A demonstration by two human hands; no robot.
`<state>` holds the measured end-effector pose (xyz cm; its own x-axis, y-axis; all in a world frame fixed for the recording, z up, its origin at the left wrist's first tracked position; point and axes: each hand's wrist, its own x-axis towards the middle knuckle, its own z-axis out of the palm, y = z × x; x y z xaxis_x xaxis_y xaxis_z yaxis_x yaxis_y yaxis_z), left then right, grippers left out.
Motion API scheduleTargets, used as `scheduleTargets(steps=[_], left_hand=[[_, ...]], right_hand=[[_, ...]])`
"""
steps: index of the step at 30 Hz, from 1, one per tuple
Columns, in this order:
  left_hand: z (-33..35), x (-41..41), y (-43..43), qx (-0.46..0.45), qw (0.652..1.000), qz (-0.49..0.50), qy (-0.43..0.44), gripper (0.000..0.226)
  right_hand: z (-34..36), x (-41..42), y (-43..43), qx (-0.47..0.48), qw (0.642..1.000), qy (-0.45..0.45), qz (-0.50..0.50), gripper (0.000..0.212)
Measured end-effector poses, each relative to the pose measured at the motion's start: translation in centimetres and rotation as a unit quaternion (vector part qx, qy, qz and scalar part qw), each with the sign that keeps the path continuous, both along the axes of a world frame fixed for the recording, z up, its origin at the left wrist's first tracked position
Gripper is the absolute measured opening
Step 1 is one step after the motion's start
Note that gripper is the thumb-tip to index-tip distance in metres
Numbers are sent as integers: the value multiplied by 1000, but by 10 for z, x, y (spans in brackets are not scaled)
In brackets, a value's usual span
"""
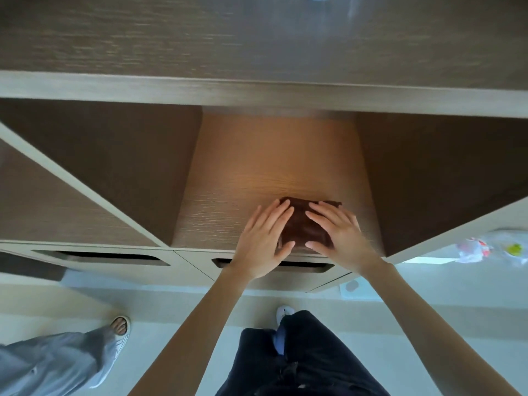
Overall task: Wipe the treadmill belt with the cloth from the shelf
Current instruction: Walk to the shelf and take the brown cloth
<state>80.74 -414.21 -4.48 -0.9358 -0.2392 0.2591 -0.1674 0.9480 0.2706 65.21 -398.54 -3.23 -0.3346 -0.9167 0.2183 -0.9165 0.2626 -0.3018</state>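
Dark folded cloth sits on the lit shelf floor near the front edge. Left hand and right hand flank it w/ fingers laid straight on top and thumbs against its near edge; no closed grip seen, cloth not lifted. Just below the hands is a drawer slot, and well apart to their left another person's foot. Task looks barely begun: pickup pending, treadmill not in view, all wiping left.
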Motion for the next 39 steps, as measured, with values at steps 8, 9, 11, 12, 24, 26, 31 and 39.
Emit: scheduleTargets(steps=[8, 9, 11, 12, 24, 26, 31, 39], left_hand=[[-9, -16, -21, 67, 995, -10, -71, 78], [-9, -17, -24, 81, 994, -19, -74, 80], [-8, -18, -30, 103, 991, -35, -80, 82], [-9, -18, -32, 111, 990, -41, -80, 84], [-25, 3, -37, 128, 991, 29, 25, 73], [-26, 2, -39, 117, 992, 38, 33, 69], [-25, 3, -35, 123, 990, 47, 50, 65], [-29, 31, -48, 57, 998, 28, 8, 68]], right_hand=[[-14, -36, -9, 83, 992, -93, 17, 83], [-14, -37, -9, 85, 993, -82, 21, 84], [-12, -35, -11, 82, 995, -19, 47, 85], [-12, -33, -13, 77, 995, 6, 65, 84], [-25, -26, -37, -81, 993, 2, 85, 62], [-28, -22, -39, -97, 992, -2, 79, 63], [-29, -11, -40, -63, 994, 40, 85, 83], [-32, 1, -52, -127, 991, 36, 19, 42]])
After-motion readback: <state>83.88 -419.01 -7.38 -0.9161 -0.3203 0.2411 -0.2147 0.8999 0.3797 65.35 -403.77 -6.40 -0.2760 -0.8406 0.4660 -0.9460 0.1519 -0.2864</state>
